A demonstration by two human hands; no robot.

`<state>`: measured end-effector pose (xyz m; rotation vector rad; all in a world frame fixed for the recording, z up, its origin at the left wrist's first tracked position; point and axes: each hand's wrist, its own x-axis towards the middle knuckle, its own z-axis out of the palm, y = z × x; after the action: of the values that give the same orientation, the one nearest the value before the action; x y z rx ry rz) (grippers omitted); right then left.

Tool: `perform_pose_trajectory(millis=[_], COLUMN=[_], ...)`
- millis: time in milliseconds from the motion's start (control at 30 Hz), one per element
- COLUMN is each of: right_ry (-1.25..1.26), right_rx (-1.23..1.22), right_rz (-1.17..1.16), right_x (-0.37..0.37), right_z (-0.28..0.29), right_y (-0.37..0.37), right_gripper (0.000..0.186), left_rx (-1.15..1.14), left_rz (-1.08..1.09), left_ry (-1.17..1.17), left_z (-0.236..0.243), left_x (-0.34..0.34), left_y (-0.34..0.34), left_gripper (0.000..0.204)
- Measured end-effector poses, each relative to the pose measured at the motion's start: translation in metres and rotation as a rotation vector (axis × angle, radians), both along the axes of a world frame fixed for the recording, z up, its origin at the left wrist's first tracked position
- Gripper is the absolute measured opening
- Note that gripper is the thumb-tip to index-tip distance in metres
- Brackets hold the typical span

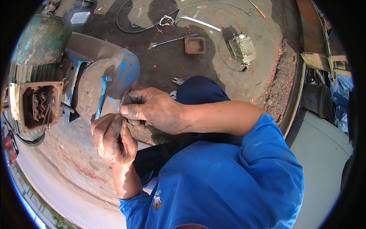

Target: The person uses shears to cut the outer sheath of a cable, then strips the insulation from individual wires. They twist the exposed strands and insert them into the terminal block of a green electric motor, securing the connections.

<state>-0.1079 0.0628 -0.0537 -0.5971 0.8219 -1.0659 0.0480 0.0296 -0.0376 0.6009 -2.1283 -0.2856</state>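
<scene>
My left hand (114, 139) and my right hand (154, 110), both darkened with grime, meet at the fingertips in front of a blue-and-grey tank (114, 72). A thin grey metal piece (123, 98) sticks up from the pinched fingers of my right hand; its kind is hard to tell. My left fingers are curled in a pinch just below, and whatever they hold is hidden. Left of them stands an electric motor (18, 76) with its square terminal box (42, 86) uncovered, wires showing inside. A blue bent pipe handle (103, 95) rises beside my left hand.
On the ground lie a rusty square cover (195, 45), a screwdriver (171, 41), a hammer (198, 23), a metal ring gasket (166, 20) and a boxy meter with leads (242, 49). A green rusted cylinder (40, 40) sits above the motor. Pointed metal tips (177, 81) show by my knee.
</scene>
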Motion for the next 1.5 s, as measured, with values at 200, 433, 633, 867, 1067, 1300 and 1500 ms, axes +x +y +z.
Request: perform_pose_trajectory(millis=[200, 433, 633, 867, 1067, 1300, 1500], right_ry=[0.255, 0.534, 0.003, -0.033, 0.769, 1.576, 1.204], right_rx=[0.008, -0.150, -0.001, 0.049, -0.143, -0.406, -1.058], right_rz=[-0.220, -0.198, -0.253, -0.144, -0.377, -0.146, -0.291], right_x=[-0.006, -0.024, -0.026, -0.042, -0.123, -0.123, -0.024], right_z=[-0.013, -0.003, -0.032, -0.030, -0.061, -0.078, 0.014], right_y=[0.001, 0.013, 0.013, 0.006, -0.016, -0.031, -0.069], right_gripper=[0.028, 0.029, 0.029, 0.026, 0.018, 0.038, 0.036], left_rx=[-0.157, -0.055, 0.027, 0.255, -0.113, -0.291, -0.248], left_rz=[0.104, 0.131, 0.083, 0.111, 0.540, 0.845, 0.638], left_ry=[-0.247, -0.187, -0.078, 0.021, 0.137, -0.175, -0.007], left_z=[-0.005, -0.012, -0.029, -0.027, 0.004, 0.021, 0.020], left_x=[-0.024, -0.030, -0.033, -0.028, 0.021, 0.055, 0.032], left_y=[0.001, 0.000, -0.005, 0.000, -0.026, -0.057, -0.053], left_gripper=[0.017, 0.019, 0.029, 0.039, 0.055, 0.045, 0.027])
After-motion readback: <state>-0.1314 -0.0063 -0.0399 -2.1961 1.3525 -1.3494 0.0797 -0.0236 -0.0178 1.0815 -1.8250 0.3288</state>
